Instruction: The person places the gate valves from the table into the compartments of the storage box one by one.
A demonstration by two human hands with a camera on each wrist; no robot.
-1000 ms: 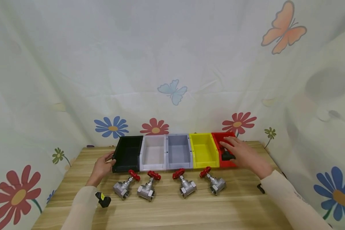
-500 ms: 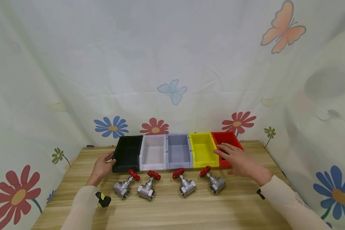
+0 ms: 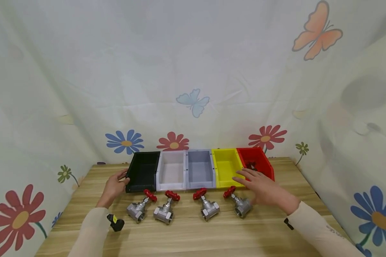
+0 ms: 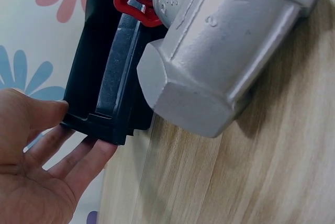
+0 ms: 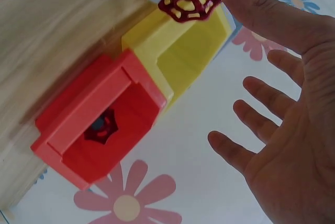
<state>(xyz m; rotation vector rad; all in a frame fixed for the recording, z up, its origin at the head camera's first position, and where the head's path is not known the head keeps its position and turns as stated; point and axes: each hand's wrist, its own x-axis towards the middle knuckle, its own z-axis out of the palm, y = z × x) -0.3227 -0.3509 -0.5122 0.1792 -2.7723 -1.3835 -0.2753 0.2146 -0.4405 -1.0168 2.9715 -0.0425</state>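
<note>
My left hand holds the left side of the black bin; in the left wrist view its thumb lies at the rim and its fingers press the outer wall. My right hand holds nothing, its fingers spread in front of the red bin and the yellow bin. Inside the red bin lies a valve, its dark red handwheel showing and its body mostly hidden. The rightmost valve on the table is just left of my right hand in the head view.
A white bin and a grey bin complete the row between black and yellow. Before them on the wooden table lie more metal valves with red handwheels. A flowered curtain hangs behind.
My right hand has drawn back from over the red bin toward the front and left, uncovering the valve's handwheel inside. The left hand keeps its place on the black bin.
</note>
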